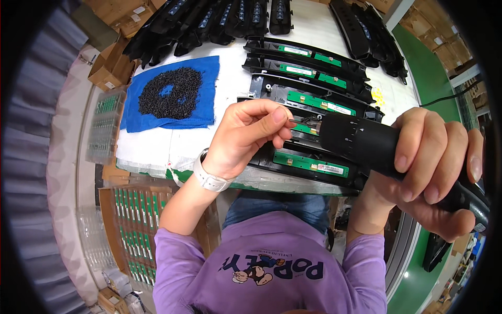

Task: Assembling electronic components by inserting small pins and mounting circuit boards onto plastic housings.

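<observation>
A: What is in the right hand (436, 172)?
B: It is clenched around a black cylindrical electric screwdriver (366, 144), held above the black plastic housings with green circuit boards (314, 104).
A: And the left hand (248, 136)?
B: Its fingers pinch a small dark screw (293, 122) at the screwdriver tip.

White worktable (314, 26) carries a blue cloth (206, 78) heaped with small black screws (172, 91), a row of black plastic housings (308, 57) fitted with green circuit boards (319, 102), and further black housings stacked along the far edge.
</observation>
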Motion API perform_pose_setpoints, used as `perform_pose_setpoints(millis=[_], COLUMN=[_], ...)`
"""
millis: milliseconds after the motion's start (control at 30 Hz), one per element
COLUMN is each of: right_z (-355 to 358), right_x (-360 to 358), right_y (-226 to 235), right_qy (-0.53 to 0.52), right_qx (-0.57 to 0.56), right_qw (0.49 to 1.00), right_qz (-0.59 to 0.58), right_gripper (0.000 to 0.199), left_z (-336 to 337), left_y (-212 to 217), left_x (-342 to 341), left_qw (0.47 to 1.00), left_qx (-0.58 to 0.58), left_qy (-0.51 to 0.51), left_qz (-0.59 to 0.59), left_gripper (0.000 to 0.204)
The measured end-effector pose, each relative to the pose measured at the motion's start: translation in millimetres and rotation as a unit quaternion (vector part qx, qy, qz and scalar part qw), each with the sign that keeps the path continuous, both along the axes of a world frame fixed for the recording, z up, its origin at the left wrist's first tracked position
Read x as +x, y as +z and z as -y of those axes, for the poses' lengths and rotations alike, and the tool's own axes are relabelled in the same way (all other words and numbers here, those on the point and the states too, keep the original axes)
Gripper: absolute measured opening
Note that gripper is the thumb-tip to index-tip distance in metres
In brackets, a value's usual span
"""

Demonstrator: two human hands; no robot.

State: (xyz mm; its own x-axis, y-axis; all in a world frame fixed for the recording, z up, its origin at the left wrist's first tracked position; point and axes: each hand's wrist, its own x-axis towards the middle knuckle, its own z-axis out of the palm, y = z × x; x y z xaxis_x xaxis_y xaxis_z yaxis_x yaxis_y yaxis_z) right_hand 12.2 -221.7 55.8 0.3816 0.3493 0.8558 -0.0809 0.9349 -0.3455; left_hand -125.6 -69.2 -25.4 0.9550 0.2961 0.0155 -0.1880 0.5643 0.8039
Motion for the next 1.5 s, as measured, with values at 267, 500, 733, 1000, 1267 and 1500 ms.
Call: perform_pose_setpoints(millis=[267,500,733,1000,1267,1500], right_z=[-2,4,4,-3,-16,-17], right_x=[0,1,14,11,5,-1], right_y=[-5,-7,-10,-9,-19,-20], right_qy=[-0.020,-0.039,0.017,0.046,0.032,0.011], right_qx=[-0.014,-0.037,-0.094,-0.201,-0.251,-0.296], right_qw=[1.000,0.995,0.992,0.975,0.963,0.949], right_qz=[0.017,0.084,0.086,0.084,0.092,0.107], right_gripper=[0.044,0.045,0.048,0.047,0.043,0.040], left_z=[2,-3,-4,-1,1,1], left_y=[1,5,2,-11,-12,-15], left_x=[1,0,5,7,4,5], left_qw=[1.000,0.997,0.958,0.919,0.914,0.916], left_qx=[0.005,0.047,0.267,0.357,0.365,0.366], left_qy=[0.007,-0.006,0.094,0.160,0.165,0.159], left_qz=[-0.021,-0.065,-0.046,-0.056,-0.062,-0.048], left_gripper=[0.018,0.024,0.020,0.008,0.007,0.006])
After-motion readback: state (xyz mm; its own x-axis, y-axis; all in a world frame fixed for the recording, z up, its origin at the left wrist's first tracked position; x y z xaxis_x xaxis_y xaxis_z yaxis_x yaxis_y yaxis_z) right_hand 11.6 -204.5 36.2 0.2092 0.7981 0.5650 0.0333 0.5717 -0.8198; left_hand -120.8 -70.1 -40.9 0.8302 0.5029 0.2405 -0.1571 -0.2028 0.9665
